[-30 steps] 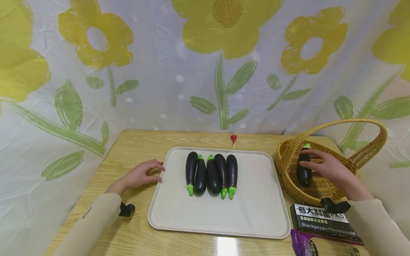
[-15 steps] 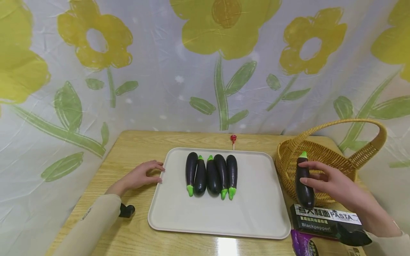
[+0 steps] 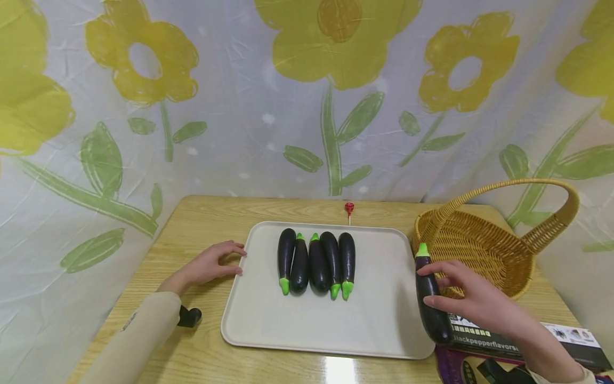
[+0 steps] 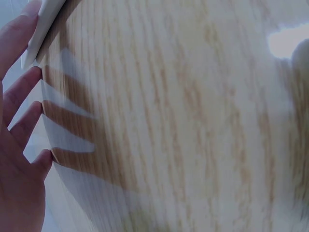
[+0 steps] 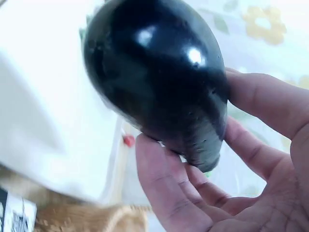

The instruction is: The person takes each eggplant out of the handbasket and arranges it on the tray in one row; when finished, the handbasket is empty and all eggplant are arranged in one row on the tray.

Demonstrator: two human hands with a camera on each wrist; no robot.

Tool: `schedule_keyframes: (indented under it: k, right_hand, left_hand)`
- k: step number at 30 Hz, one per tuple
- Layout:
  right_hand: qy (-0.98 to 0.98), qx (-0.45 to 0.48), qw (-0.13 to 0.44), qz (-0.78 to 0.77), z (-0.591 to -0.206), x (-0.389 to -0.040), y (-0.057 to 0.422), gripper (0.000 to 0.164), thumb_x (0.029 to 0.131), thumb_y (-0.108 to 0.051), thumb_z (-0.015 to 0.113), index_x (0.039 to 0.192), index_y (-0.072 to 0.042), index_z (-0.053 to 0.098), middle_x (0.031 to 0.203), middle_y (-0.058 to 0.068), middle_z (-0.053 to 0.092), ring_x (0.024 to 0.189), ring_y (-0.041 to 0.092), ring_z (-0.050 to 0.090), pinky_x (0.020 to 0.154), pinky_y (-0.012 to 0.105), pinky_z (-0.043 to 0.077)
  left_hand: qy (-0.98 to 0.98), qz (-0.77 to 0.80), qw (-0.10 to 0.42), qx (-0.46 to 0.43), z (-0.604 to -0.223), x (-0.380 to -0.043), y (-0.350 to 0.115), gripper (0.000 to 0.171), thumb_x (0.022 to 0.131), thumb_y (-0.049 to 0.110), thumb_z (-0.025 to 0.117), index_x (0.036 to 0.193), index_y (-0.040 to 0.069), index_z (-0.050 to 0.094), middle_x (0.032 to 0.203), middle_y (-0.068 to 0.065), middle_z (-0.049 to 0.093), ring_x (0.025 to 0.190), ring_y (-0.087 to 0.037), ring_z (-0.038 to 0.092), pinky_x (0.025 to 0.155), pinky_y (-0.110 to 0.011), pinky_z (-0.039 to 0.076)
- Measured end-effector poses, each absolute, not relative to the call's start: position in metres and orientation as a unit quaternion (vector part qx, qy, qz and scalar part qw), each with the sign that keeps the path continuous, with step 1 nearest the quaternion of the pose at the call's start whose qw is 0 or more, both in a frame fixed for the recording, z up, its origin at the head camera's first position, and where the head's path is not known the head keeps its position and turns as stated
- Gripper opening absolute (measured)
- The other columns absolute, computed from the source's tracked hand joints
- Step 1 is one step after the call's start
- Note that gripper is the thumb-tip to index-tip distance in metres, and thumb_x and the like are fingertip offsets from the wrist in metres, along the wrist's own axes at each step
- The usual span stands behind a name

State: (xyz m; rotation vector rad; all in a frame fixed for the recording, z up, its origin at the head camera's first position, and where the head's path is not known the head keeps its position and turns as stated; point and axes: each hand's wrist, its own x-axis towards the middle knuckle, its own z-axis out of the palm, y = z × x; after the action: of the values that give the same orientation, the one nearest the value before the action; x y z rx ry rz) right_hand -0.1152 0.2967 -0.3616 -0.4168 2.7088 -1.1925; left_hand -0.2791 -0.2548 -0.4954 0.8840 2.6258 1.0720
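My right hand (image 3: 472, 296) pinches a dark purple eggplant (image 3: 430, 304) with a green stem end, held over the right edge of the white tray (image 3: 374, 325). Its thick end fills much of the right wrist view, thumb and fingers on either side of the eggplant (image 5: 154, 63). Several more eggplants (image 3: 318, 264) lie side by side on the tray, some with stems toward me, others away. At the tray's left rim, my left hand (image 3: 211, 264) has its fingertips at the edge. In the left wrist view the fingers (image 4: 26, 128) are spread against the wood.
The wicker basket (image 3: 479, 245) with a tall handle stands at the right, nothing visible inside. In front of it lie a black pasta box (image 3: 489, 338) and a purple packet (image 3: 448, 365), partly covered by the right arm. A red lollipop (image 3: 349, 207) lies behind the tray.
My right hand has lifted the eggplant out of the basket and carried it left and toward me, to the tray's right edge. The left hand has stayed put.
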Motion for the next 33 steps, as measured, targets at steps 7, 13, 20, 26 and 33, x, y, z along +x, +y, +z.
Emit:
schedule_keyframes:
  k: [7,13,20,26,33]
  right_hand:
    - [0.87,-0.151,0.113,-0.456,-0.377,-0.138,0.275,0.043,0.092,-0.024,0.07,0.131,-0.011,0.055,0.131,0.019,0.052,0.108,0.031,0.062,0.074,0.033,0.055]
    - [0.861,-0.108,0.145,-0.475,-0.404,-0.175,0.259,0.05,0.093,-0.028,0.069,0.136,-0.009,0.052,0.13,0.019,0.057,0.106,0.024,0.065,0.081,0.034,0.053]
    - [0.87,-0.115,0.152,-0.454,-0.435,-0.213,0.24,0.049,0.094,-0.018,0.068,0.135,0.001,0.051,0.131,0.028,0.053,0.1,0.027,0.067,0.073,0.033,0.058]
    - [0.895,-0.141,0.121,-0.407,-0.441,-0.229,0.228,0.046,0.093,-0.019,0.068,0.132,0.0,0.055,0.134,0.026,0.053,0.093,0.028,0.067,0.074,0.033,0.053]
    - [0.894,-0.13,0.123,-0.411,-0.448,-0.236,0.222,0.046,0.094,-0.016,0.066,0.135,-0.001,0.052,0.134,0.029,0.05,0.088,0.027,0.065,0.07,0.032,0.052]
  left_hand:
    - [0.883,0.355,0.086,0.295,-0.493,-0.278,-0.255,0.039,0.087,0.029,0.076,0.12,0.011,0.065,0.139,-0.022,0.051,0.137,-0.049,0.031,0.111,-0.064,0.022]
    - [0.886,0.35,0.087,0.292,-0.492,-0.278,-0.254,0.039,0.088,0.03,0.075,0.121,0.012,0.065,0.139,-0.022,0.051,0.137,-0.049,0.032,0.111,-0.063,0.022]
    - [0.888,0.349,0.092,0.285,-0.491,-0.278,-0.252,0.041,0.087,0.031,0.075,0.122,0.013,0.065,0.141,-0.02,0.05,0.138,-0.047,0.031,0.112,-0.062,0.022]
    - [0.887,0.347,0.09,0.291,-0.491,-0.279,-0.252,0.041,0.088,0.03,0.075,0.122,0.011,0.065,0.14,-0.021,0.05,0.137,-0.049,0.03,0.111,-0.063,0.023]
    - [0.886,0.348,0.09,0.292,-0.492,-0.279,-0.253,0.04,0.088,0.029,0.075,0.121,0.011,0.065,0.14,-0.022,0.05,0.137,-0.05,0.029,0.11,-0.065,0.022]
